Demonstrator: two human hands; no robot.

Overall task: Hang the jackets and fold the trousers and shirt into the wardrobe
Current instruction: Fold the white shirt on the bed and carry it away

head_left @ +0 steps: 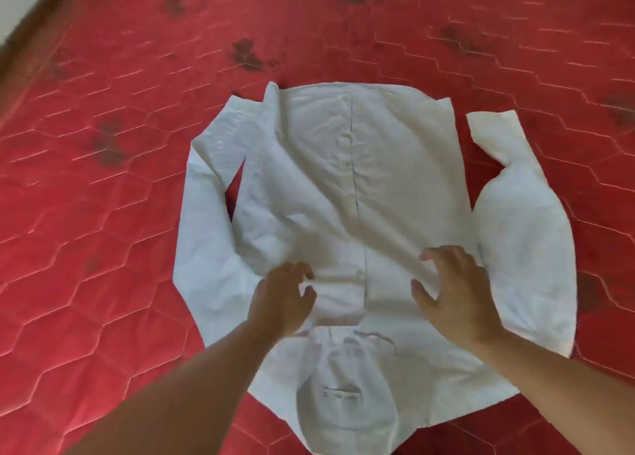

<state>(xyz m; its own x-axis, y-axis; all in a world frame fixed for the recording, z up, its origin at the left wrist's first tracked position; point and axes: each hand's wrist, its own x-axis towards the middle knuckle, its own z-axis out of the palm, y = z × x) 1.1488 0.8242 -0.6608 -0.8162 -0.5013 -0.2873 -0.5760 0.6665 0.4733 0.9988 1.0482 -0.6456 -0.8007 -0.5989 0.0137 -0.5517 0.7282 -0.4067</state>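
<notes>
White shirt (343, 186) spread flat across mid-mattress, left hand (285, 300) and right hand (453, 293) over its chest, red quilted mattress (103, 214) bare and open on both sides and beyond the hem, wall edge (20, 4) at far left corner

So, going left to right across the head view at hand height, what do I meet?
Bare red mattress → shirt's left-lying sleeve → left hand → button placket → right hand → the other sleeve → mattress again.
</notes>
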